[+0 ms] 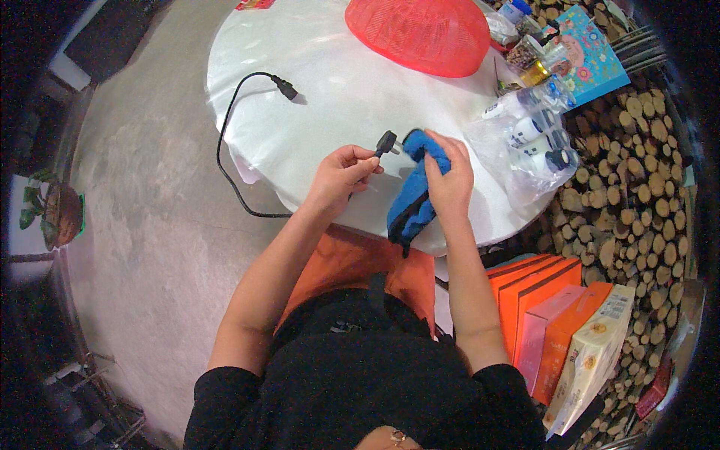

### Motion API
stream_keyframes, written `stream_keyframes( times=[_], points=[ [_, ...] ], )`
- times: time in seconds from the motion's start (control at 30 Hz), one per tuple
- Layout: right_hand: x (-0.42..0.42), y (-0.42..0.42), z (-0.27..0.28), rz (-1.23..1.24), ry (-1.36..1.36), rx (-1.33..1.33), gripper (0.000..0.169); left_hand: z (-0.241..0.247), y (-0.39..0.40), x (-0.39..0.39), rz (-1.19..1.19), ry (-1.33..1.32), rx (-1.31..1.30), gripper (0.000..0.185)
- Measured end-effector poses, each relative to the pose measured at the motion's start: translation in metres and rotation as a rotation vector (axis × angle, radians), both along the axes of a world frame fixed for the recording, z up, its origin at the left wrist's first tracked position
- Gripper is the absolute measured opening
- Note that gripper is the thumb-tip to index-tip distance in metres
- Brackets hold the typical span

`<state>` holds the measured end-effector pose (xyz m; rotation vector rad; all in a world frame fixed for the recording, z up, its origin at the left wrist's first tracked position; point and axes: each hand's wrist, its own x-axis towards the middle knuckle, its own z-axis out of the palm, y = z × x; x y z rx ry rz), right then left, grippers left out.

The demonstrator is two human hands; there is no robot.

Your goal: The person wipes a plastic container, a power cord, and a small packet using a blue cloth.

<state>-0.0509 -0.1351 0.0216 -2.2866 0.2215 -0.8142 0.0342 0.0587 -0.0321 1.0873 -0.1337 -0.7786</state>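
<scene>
My left hand [343, 175] grips a black power cord just behind its plug [386, 143], whose metal prongs point toward a blue cloth. In my right hand [453, 174] is that blue cloth [413, 191], which has black trim and hangs down over the near table edge. A small gap seems to separate the prongs from the cloth's upper end. From my left hand the cord [224, 132] loops out past the table's left side. Its other end, a black socket connector [286, 89], rests on the white-covered round table [315, 50].
A red mesh food cover [422, 36] sits at the table's far side. To the right are plastic-wrapped bottles [534, 140], jars [526, 53] and a floral blue box [590, 62]. Orange boxes [534, 287] stand beside me before stacked firewood [613, 219].
</scene>
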Motion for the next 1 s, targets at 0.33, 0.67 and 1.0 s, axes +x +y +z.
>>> stream_keyframes(
  times=[0.33, 0.67, 1.0],
  points=[
    [0.026, 0.029, 0.015, 0.046, 0.221, -0.259, 0.043, -0.003, -0.002, -0.006, 0.049, -0.065, 0.050, 0.019],
    [-0.004, 0.054, 0.000, 0.175, 0.143, -0.281, 0.047, -0.017, -0.004, -0.004, 0.104, -0.103, 0.007, 0.017],
    [-0.032, -0.010, 0.001, -0.065, -0.032, 0.038, 0.050, -0.004, -0.005, -0.017, 0.101, -0.237, 0.096, 0.019]
  ],
)
